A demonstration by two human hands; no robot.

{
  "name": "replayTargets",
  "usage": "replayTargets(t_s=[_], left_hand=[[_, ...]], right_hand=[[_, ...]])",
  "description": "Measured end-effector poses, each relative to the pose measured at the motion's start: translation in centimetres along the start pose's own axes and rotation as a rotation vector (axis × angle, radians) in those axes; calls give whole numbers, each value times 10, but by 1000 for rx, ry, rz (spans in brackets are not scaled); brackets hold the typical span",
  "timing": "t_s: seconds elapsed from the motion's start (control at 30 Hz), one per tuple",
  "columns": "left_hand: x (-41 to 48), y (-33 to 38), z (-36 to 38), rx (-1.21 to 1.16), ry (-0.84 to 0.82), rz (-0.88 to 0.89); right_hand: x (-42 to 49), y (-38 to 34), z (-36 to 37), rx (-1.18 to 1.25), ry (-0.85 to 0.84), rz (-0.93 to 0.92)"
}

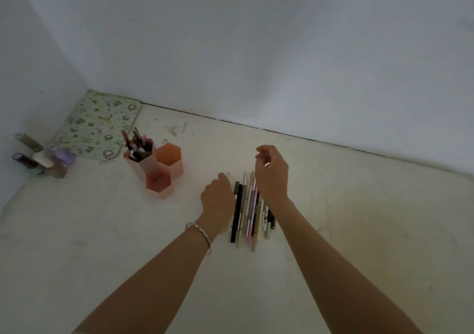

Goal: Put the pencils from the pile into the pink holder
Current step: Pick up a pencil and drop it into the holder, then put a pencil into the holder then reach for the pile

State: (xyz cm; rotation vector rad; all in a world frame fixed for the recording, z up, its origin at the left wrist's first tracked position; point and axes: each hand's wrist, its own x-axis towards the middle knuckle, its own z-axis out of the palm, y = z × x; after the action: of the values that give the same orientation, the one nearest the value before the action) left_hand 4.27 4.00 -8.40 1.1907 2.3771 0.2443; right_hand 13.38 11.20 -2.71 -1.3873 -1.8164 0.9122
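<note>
A pile of several pencils lies side by side on the white tabletop, in black, pink, cream and green. The pink holder stands to the left with three hexagonal cups; the tall back-left cup is full of pencils and the other two look empty. My left hand lies at the pile's left edge, its fingers curled over a pale pencil whose tip pokes out beyond them. My right hand hovers over the pile's far right end with curled fingers; whether it pinches a pencil is hidden.
A flower-patterned mat lies in the back left corner. Small bottles are clustered at the left wall. White walls close off the tabletop at the back and left.
</note>
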Motion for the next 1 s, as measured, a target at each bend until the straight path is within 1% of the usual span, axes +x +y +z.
replayTargets(t_s=[0.07, 0.13, 0.27, 0.33, 0.4, 0.47, 0.57, 0.63, 0.67, 0.73, 0.8, 0.87, 0.9, 0.93, 1.0], left_hand=[[2, 1, 0, 28, 1, 15], [5, -1, -6, -7, 4, 33], [9, -8, -45, -180, 109, 89], [8, -9, -71, -256, 167, 121], [7, -10, -94, -337, 245, 137], [4, -11, -113, -422, 319, 148], [-5, -13, -132, -466, 426, 162], [-12, -15, -140, -538, 457, 196], [-15, -18, -144, -584, 487, 218], [-17, -32, -158, -669, 616, 249], [-15, -53, -176, -743, 802, 227], [-12, -78, -194, -760, 965, 172], [-10, -88, -198, -749, 1017, 142], [-9, -98, -201, -734, 1047, 114], [-7, -110, -199, -710, 1047, 87]], right_hand=[[0, 4, 4, -37, -51, 22], [2, 10, 8, -122, -113, 44], [9, 24, 17, -497, -345, 65], [8, 28, 25, -686, -448, 43], [5, 30, 33, -769, -467, 8], [3, 31, 41, -794, -446, -23], [-2, 32, 51, -804, -423, -45], [-3, 28, 56, -752, -415, -33], [-2, 25, 56, -680, -407, -4], [6, 12, 55, -436, -369, 105], [17, -6, 48, -218, -304, 183], [29, -26, 38, -73, -208, 176], [33, -35, 34, -6, -155, 158], [36, -46, 32, 61, -107, 139], [38, -65, 30, 184, -37, 113]])
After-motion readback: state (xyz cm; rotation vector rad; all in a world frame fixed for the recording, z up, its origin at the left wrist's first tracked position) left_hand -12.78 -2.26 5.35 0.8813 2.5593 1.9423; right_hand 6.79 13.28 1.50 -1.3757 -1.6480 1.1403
